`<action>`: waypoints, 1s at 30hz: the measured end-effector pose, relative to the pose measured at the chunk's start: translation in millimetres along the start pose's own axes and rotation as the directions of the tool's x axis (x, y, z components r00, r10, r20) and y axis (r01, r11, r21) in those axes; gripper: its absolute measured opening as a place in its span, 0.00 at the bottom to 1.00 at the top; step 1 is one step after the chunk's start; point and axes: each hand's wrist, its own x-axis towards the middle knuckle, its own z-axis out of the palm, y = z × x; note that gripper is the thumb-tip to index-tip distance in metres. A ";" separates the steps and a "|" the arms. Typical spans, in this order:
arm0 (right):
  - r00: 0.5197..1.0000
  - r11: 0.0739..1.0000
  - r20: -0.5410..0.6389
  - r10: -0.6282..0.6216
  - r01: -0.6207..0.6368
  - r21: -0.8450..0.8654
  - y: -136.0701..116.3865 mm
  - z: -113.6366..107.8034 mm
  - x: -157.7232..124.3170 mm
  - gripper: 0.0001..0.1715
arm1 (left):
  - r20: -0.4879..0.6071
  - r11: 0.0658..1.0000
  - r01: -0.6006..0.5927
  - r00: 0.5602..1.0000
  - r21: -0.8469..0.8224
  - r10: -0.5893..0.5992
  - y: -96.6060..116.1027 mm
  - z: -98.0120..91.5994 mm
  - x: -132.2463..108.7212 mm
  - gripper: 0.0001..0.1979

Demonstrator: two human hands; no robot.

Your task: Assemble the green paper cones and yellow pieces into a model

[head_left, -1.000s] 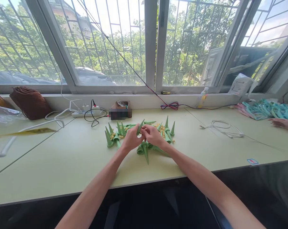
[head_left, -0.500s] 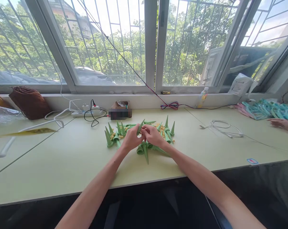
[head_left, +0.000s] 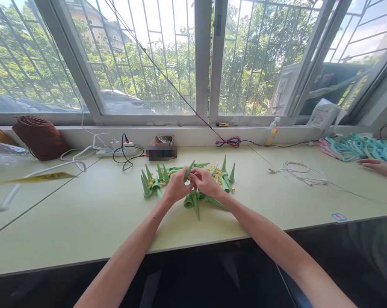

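A heap of green plastic cones (head_left: 224,179) and small yellow pieces (head_left: 217,171) lies on the pale green table (head_left: 84,214) in front of me. My left hand (head_left: 176,185) is closed around one green cone (head_left: 189,170) whose tip points up and away. My right hand (head_left: 205,181) meets it from the right, fingers pinched at the cone's wide end; whether it holds a small piece there is hidden. More cones (head_left: 192,202) lie just under both hands.
A power strip (head_left: 119,149) with cables, a small cardboard box (head_left: 162,147) and a brown bag (head_left: 39,137) sit along the windowsill side. A white cable (head_left: 300,172) lies to the right. Another person's hand (head_left: 377,166) rests by teal packets (head_left: 356,147) at far right.
My hands stay together on the cone with almost no movement. The other person's hand at far right has shifted slightly left.
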 end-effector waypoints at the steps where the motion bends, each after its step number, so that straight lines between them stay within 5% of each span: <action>1: 1.000 1.000 -0.001 0.002 -0.002 0.001 0.1 0.0 0.0 0.12 | 0.001 1.000 0.000 1.000 0.000 0.000 0.0 0.0 0.1 0.10; 30: 0.999 0.998 0.029 0.035 -0.037 0.046 2.5 -1.8 1.1 0.12 | 0.048 1.000 0.021 0.999 -0.007 -0.020 3.8 -2.6 0.5 0.06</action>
